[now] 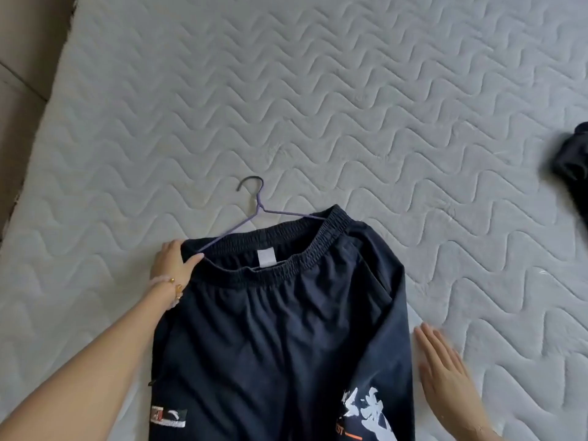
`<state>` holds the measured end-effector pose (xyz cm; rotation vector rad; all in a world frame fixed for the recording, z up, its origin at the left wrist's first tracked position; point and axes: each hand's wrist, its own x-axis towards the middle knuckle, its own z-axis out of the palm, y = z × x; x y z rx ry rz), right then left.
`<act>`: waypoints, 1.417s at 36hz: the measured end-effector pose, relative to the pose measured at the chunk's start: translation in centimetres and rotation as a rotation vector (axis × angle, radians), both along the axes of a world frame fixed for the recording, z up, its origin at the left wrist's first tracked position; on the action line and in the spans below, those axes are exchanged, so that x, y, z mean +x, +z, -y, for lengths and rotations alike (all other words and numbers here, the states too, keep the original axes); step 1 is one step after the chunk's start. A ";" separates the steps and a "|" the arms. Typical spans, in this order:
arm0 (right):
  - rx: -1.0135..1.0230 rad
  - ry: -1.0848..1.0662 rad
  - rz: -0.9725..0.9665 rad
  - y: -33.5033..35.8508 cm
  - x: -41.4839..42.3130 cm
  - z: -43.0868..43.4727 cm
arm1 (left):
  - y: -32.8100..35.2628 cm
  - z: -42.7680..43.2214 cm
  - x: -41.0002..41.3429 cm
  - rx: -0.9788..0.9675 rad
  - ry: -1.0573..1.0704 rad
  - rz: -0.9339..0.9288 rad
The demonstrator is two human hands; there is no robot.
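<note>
While the navy trousers [270,329] are lying flat on the quilted mattress [318,90], the right hand [445,374], nearest and blurred, is lying open just beside their right edge, fingers straight, holding nothing. Farther up, the left hand [171,262], wearing a bracelet [173,286], is pinching the waistband's left corner, thumb on top. A purple wire hanger [254,205] is sticking out of the waistband, its hook pointing away. Another dark garment [569,167] is lying well apart at the right edge.
</note>
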<state>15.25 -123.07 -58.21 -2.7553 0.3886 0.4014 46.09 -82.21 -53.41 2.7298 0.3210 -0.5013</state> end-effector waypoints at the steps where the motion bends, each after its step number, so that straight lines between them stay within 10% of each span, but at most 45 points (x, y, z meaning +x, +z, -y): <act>1: -0.028 -0.006 0.009 0.1 0.1 -0.3 | -0.1 0.1 0.2 -0.008 -0.005 0.026; 12: -0.016 -0.072 -0.093 1.0 0.1 -1.2 | 0.5 4.0 1.4 -0.196 0.102 0.360; 29: -0.056 -0.130 -0.123 1.0 0.2 -2.2 | 1.9 -0.4 -0.6 -0.656 -0.130 -0.296; 40: -0.019 -0.129 -0.199 1.9 0.7 -2.4 | 0.9 1.3 -2.2 -0.237 -0.142 -0.061; 51: 0.196 -0.209 -0.387 12.3 2.3 -3.3 | 17.3 3.8 -8.4 -0.595 -0.051 -0.186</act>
